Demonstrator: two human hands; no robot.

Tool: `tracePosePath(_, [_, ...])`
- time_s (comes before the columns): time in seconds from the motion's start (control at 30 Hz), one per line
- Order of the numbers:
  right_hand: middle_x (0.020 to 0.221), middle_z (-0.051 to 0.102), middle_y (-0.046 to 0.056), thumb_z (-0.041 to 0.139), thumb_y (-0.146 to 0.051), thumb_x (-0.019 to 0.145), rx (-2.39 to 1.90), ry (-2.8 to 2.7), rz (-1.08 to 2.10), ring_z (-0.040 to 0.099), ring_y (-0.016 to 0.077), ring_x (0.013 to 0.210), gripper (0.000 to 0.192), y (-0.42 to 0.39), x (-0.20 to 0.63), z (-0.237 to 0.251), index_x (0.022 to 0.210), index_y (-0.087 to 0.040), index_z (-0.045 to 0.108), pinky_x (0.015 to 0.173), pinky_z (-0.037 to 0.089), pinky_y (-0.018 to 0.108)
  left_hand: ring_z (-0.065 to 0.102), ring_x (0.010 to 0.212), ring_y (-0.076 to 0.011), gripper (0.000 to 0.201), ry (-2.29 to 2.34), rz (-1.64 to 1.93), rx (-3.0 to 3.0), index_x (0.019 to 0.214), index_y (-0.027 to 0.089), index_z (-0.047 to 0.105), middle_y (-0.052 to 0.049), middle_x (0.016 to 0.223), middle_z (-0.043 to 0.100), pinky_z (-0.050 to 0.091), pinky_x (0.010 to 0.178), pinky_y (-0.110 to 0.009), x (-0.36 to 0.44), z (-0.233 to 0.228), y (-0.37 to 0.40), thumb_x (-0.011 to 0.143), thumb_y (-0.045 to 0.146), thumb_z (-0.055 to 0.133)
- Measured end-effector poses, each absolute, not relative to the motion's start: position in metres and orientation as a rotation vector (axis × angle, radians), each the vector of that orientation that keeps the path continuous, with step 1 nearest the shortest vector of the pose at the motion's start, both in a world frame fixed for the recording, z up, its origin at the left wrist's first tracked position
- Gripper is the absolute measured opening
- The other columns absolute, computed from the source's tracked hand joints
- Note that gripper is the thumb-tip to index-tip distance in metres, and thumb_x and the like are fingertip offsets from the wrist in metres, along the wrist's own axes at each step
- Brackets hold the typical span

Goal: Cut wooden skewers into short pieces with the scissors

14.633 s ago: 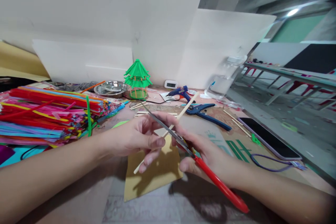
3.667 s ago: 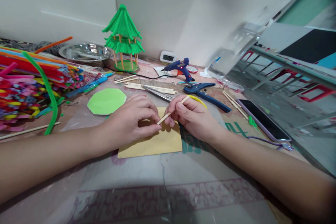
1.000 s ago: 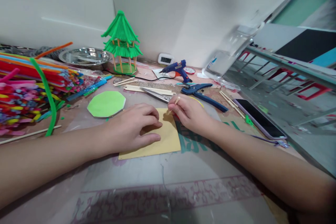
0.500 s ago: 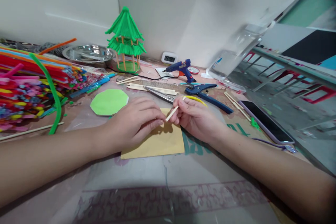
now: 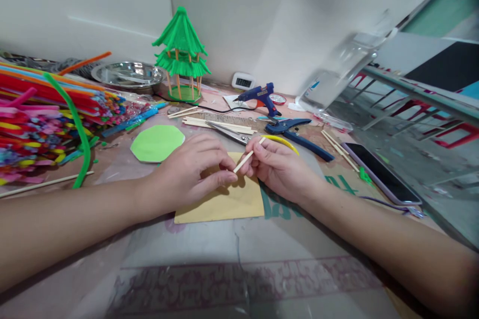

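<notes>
Between the thumb and fingers of my right hand [image 5: 279, 167] is a short, pale wooden stick [image 5: 247, 157], tilted with its lower end toward the left. My left hand [image 5: 200, 169] is curled at that lower end, thumb and forefinger tips closing on it. Both hands are above a yellow paper sheet [image 5: 239, 204] lying on the table. Left of my left hand is a light green octagonal piece [image 5: 157, 143] with a pale edge. Behind the hands lie scissors [image 5: 232, 133] with yellow handles, partly hidden by my right hand, and several wooden sticks [image 5: 209, 123].
A green-roofed model pavilion [image 5: 182, 55] stands at the back. Blue cutters [image 5: 295, 134], a glue gun [image 5: 262, 97] and a small digital clock [image 5: 243, 81] are right of it. Pipe cleaners [image 5: 41, 129] pile up at left, near a metal dish [image 5: 127, 76]. A phone [image 5: 381, 173] lies at right.
My left thumb and forefinger have spread slightly apart around the stick's lower end. My right hand keeps its hold; the view has shifted a little.
</notes>
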State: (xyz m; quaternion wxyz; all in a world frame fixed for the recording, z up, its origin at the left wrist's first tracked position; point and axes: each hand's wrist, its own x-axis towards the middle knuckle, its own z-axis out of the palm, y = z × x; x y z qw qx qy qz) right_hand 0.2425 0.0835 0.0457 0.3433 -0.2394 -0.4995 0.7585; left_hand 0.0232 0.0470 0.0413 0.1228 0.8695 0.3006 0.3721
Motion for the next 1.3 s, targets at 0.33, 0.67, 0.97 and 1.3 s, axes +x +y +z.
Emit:
tracePosePath(0.33, [0.073,0.077,0.001,0.079,-0.037,0.085,-0.602,-1.309,1.935,0.068,0.0089,0.064,0.024,0.0829,0.2409,0.045,0.085,-0.018,0.063,0.064,0.052,0.018,0.059,0.081,-0.017,0.015,0.908,1.091,2.563,0.083,0.019,0.067,0.0,0.079,0.067,0.041,0.082,-0.033,0.0243,0.041,0.0482,0.094,0.029,0.063])
tracePosePath(0.67, [0.07,0.075,0.0,0.081,-0.039,0.082,-0.646,-1.316,1.911,0.066,0.0088,0.061,0.027,0.0818,0.24,0.0458,0.083,-0.019,0.064,0.063,0.052,0.019,0.059,0.08,-0.0178,0.021,0.869,1.079,2.582,0.084,0.019,0.068,-0.001,0.079,0.067,0.04,0.081,-0.034,0.0243,0.0429,0.0466,0.097,0.035,0.061])
tracePosePath(0.97, [0.069,0.074,-0.001,0.082,-0.04,0.081,-0.633,-1.338,1.882,0.066,0.009,0.061,0.027,0.082,0.2398,0.0446,0.082,-0.019,0.064,0.062,0.052,0.019,0.059,0.077,-0.0166,0.013,0.919,1.076,2.603,0.079,0.018,0.065,0.0,0.075,0.065,0.041,0.081,-0.034,0.0246,0.04,0.0497,0.09,0.025,0.066])
tracePosePath(1.3, [0.067,0.074,-0.001,0.083,-0.043,0.079,-0.683,-1.343,1.845,0.065,0.0101,0.059,0.03,0.0817,0.2395,0.0447,0.081,-0.019,0.065,0.061,0.052,0.021,0.061,0.08,-0.0163,0.016,0.877,1.08,2.596,0.084,0.021,0.065,0.001,0.078,0.067,0.041,0.084,-0.034,0.0247,0.0427,0.0476,0.094,0.031,0.062])
